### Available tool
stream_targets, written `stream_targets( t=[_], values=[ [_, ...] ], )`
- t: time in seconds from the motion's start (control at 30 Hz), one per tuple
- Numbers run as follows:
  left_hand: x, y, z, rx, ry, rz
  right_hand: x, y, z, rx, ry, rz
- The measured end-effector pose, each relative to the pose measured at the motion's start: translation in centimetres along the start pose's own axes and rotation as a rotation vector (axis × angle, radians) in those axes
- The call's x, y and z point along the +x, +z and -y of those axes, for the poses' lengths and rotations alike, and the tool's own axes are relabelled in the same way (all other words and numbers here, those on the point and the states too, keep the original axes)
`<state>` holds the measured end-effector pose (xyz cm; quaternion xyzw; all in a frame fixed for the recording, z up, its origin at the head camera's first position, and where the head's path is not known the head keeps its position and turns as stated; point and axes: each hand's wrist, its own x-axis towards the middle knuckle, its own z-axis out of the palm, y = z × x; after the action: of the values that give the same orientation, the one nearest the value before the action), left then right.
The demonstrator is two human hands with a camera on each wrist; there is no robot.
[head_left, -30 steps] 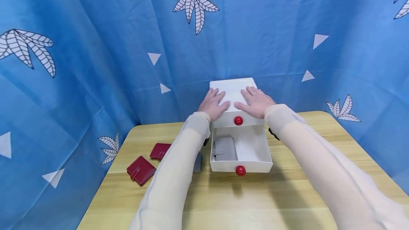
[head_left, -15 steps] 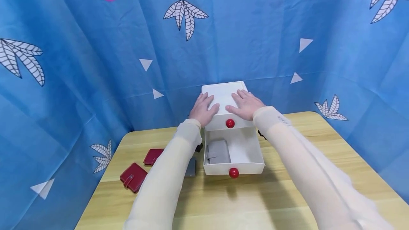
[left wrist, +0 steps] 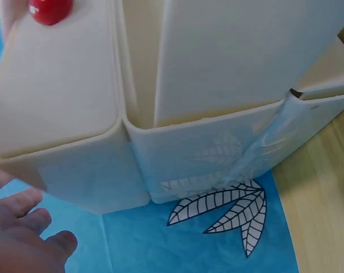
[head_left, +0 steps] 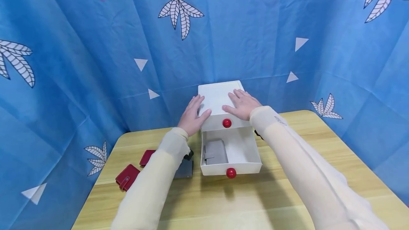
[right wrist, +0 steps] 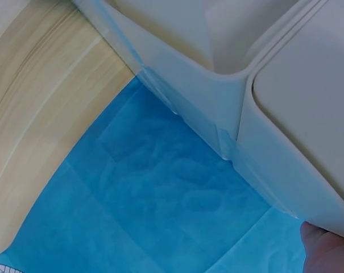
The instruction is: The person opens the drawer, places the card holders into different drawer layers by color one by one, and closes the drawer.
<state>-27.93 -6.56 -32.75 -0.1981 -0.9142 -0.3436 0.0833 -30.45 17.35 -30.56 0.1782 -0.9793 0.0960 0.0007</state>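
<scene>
A small white drawer cabinet (head_left: 217,95) stands at the back of the wooden table (head_left: 249,205). Its lower drawer (head_left: 247,148) is pulled out and a grey wallet (head_left: 214,152) lies inside on the left. Each drawer front has a red knob (head_left: 231,173). My left hand (head_left: 191,115) lies with straight fingers against the cabinet's left top edge, thumb on top. My right hand (head_left: 241,104) rests flat on the cabinet top. In the left wrist view the fingers (left wrist: 24,242) sit beside the cabinet (left wrist: 75,96). The right wrist view shows the cabinet wall (right wrist: 285,119).
Two red wallets (head_left: 127,178) (head_left: 147,156) and a grey wallet (head_left: 184,169) lie on the table left of the cabinet, partly behind my left sleeve. A blue patterned cloth (head_left: 80,63) hangs close behind and on both sides.
My left hand has slid from the cabinet top out to its left edge. My right hand has stayed flat on the top. The head view has shifted slightly.
</scene>
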Motion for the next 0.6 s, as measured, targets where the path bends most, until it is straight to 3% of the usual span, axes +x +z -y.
stream_targets(
  t=[0.4,0.6],
  values=[
    [-2.8,-2.3,0.6,0.012,0.068,-0.035,0.1,-0.1,-0.1,0.021,-0.006,0.002],
    [-4.2,-3.7,1.2,0.009,0.081,-0.009,0.2,0.0,-0.1,0.021,-0.006,0.001]
  ],
)
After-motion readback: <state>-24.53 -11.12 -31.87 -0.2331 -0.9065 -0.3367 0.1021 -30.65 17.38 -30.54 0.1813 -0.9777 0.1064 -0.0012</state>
